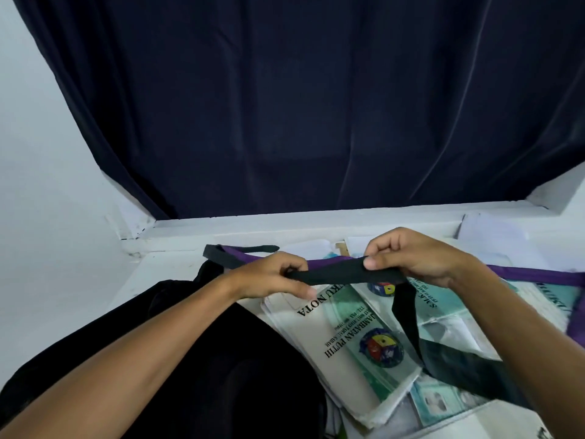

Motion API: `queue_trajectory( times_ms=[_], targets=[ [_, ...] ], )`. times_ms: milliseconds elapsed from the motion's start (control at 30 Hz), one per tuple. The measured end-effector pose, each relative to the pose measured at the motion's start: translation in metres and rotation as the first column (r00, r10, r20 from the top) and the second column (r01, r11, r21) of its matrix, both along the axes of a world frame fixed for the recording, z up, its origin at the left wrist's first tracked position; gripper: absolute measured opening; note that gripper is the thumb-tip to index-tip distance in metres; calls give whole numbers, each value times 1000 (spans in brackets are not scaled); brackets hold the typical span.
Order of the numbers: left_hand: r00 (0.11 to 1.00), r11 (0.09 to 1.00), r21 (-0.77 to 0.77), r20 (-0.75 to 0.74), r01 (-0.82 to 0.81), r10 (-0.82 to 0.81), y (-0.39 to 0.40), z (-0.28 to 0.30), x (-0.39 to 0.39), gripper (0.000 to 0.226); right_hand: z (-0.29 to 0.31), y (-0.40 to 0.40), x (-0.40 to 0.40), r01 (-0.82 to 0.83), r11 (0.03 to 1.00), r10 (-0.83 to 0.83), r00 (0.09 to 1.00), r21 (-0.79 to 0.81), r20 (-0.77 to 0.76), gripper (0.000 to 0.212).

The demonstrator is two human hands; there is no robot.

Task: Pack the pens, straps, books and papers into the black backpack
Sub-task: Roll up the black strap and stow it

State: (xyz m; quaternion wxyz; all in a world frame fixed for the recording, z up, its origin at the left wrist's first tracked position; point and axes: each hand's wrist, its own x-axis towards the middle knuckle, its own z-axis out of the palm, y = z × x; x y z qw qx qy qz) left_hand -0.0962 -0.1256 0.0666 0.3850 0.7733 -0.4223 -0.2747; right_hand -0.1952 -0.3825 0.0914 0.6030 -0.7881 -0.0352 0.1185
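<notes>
A black strap (335,274) is stretched between both hands above the table. My left hand (272,277) pinches its left end and my right hand (411,258) pinches it further right; the rest of it hangs down to the lower right over the books. A purple strap (531,275) with a black end lies across the table behind my hands. The black backpack (196,359) lies at the lower left under my left forearm. Green and white note books (345,340) and papers are spread on the table to the right of it.
A dark blue curtain (316,106) hangs behind the white table (164,267), above a white ledge. White walls close in on the left and at the far right. More papers (493,236) lie at the table's back right.
</notes>
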Motion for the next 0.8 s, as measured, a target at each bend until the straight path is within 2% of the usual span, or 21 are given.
queue_trajectory(
  times_ms=[67,167,200,333,400,500,567,700,733,800],
  targets=[
    [999,999,26,-27,24,-23,2,17,-2,39,1,-10,-7,47,999,-47,999,-1,5,32],
    [999,999,31,-46,28,-26,6,39,-6,61,0,-22,-18,101,994,-100,995,-30,12,23],
    [998,1000,13,-58,4,-4,8,45,-8,61,-2,-25,-20,110,993,-109,994,-50,20,23],
    [980,983,-134,-175,-123,98,13,67,-18,29,-10,-35,-28,141,986,-140,990,-92,26,32],
    [977,977,-162,-182,-139,109,11,75,-24,30,-14,-33,-30,133,987,-131,991,-90,26,37],
    [976,974,-174,-185,-147,115,2,87,-38,34,-12,-17,-30,83,994,-79,996,-70,50,28],
    [985,977,-163,-122,-137,118,-6,97,-51,38,-9,2,-28,11,1000,-10,998,-21,66,36],
    [981,980,-110,76,-168,176,-16,117,-72,43,-5,50,-25,-179,968,163,981,174,104,54],
    [977,978,-107,94,-180,190,-16,121,-74,45,-7,59,-24,-208,958,187,975,197,119,52],
    [970,976,-96,122,-197,208,-13,127,-78,47,-8,74,-23,-222,951,189,968,216,166,34]
  ],
)
